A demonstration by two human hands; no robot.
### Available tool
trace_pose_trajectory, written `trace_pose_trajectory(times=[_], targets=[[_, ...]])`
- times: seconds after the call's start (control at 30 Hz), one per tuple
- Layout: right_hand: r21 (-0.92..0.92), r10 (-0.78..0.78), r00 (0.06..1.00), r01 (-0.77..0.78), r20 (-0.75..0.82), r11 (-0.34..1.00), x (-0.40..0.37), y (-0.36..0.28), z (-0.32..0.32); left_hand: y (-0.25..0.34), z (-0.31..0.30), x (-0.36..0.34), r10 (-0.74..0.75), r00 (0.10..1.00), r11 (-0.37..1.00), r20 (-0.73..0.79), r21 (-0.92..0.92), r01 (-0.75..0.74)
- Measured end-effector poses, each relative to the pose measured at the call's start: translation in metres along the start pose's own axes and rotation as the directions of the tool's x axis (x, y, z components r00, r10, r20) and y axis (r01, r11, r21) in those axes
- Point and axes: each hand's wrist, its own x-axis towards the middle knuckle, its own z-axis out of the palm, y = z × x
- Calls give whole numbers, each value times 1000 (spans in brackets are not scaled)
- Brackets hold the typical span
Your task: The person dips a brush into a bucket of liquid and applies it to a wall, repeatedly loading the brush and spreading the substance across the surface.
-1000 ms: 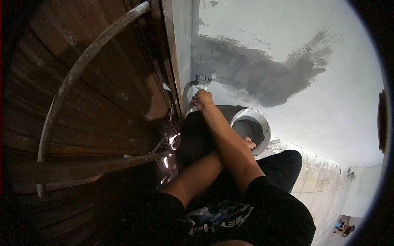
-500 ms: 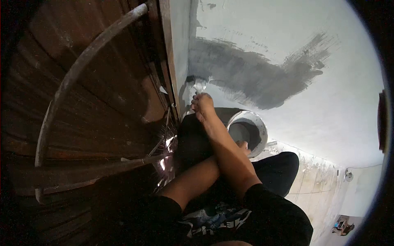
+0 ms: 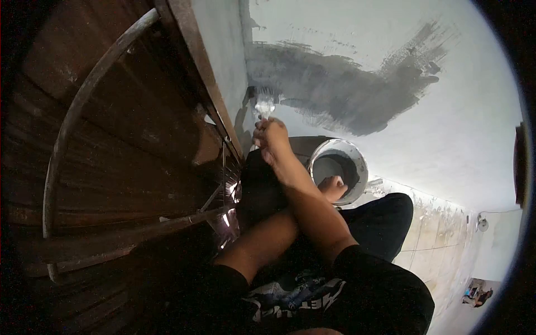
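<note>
My right hand (image 3: 272,137) is closed around a paintbrush (image 3: 264,106), whose dark bristles press against the wall near its corner. Fresh grey paint (image 3: 329,84) spreads in a rough band across the pale wall (image 3: 430,139). Beneath my right forearm, my left arm crosses over to a white bucket (image 3: 362,159) holding grey paint. My left hand (image 3: 333,188) is closed at the bucket's near rim, with its thumb toward the inside. Part of its grip is hidden.
On the left is a dark brown wooden panel (image 3: 128,145) with a curved bar (image 3: 72,117) in front of it. A wooden frame edge (image 3: 204,72) runs beside the wall corner. Bare, flaking wall (image 3: 430,245) and a small fan-like object (image 3: 483,224) appear at right.
The view has shifted a little. The brush has moved slightly at the wall corner, and my left hand shows more fully at the bucket's rim.
</note>
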Motion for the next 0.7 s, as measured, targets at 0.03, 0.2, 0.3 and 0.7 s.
trace_pose_trajectory(times=[0.03,0.2,0.3,0.7], targets=[[-2,3,1000,-3,-2,1000,-3,1,0,-2,2,-2,77,997,992,-7,101,-76],[-181,-159,980,136,-122,974,15,-3,-5,10,-8,-6,-165,984,971,60,-166,173],[-225,-106,987,77,-122,971,-2,4,-8,2,-6,-1,-13,999,1000,-43,-1,13],[-226,-161,968,116,-194,967,-6,5,-9,-24,8,7,68,998,996,0,62,-68]])
